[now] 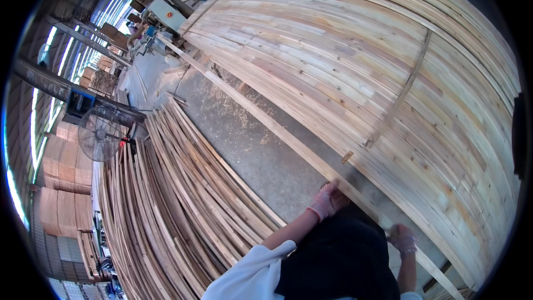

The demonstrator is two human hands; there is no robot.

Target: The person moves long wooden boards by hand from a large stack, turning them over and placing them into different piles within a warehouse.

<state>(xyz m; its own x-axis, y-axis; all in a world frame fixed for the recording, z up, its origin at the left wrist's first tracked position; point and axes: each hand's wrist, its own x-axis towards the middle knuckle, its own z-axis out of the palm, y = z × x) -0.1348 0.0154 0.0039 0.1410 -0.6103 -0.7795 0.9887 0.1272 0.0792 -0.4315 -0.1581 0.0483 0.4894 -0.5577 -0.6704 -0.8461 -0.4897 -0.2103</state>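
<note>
A long, narrow wooden strip (261,122) runs slantwise from the far left, past the front of my body, to the lower right. My left hand (331,200), in a pale pinkish work glove, is closed on the strip's near edge. Farther down its length, my right hand (403,239), gloved alike, is wrapped round the strip too; some of its fingers are hidden. To the right of the strip lies a broad stack of jointed wooden boards (333,61), with a thin dark crosspiece (402,94) across it.
Many long strips (183,205) lie piled at my left. Sawdust covers parts of the concrete floor (227,133) between the pile and the stack. A machine with a pale control box (166,14) stands at the far end. A caged fan (100,133) and stacked wood bundles (66,172) are beyond the pile.
</note>
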